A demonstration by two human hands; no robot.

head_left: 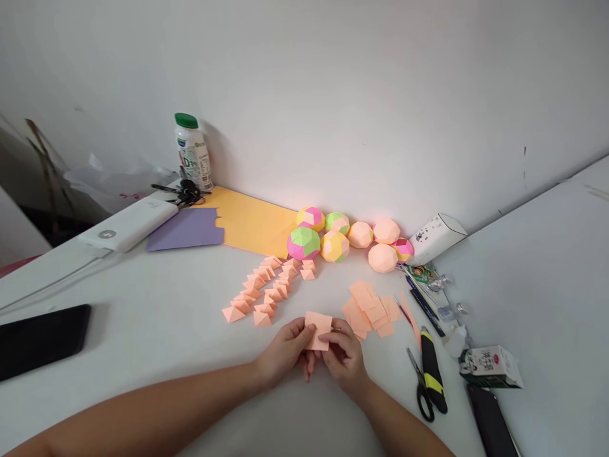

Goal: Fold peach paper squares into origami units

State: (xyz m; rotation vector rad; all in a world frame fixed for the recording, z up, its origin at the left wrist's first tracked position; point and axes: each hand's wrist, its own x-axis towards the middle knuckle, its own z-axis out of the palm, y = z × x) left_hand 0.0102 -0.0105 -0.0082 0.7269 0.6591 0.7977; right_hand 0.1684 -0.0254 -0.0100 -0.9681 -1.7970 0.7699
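Between my two hands, just above the table, is a small peach paper square [318, 322]. My left hand [288, 348] pinches its left side with the thumb on top. At its right side, my right hand [346, 355] has its fingers closed on the edge. Beyond my left hand stand rows of folded peach paper pieces [257, 279], pointed and set one behind another. To the right of my right hand lies a loose pile of flat peach paper pieces [368, 308].
Multicoloured paper balls [304, 242] sit along the wall. Purple paper [185, 230] and orange paper [257, 222] lie left, near a power bank [128, 225], keys [188, 190] and a bottle [193, 152]. Scissors [421, 387], a utility knife [432, 371] and a carton [490, 367] are right; a phone [42, 339] left.
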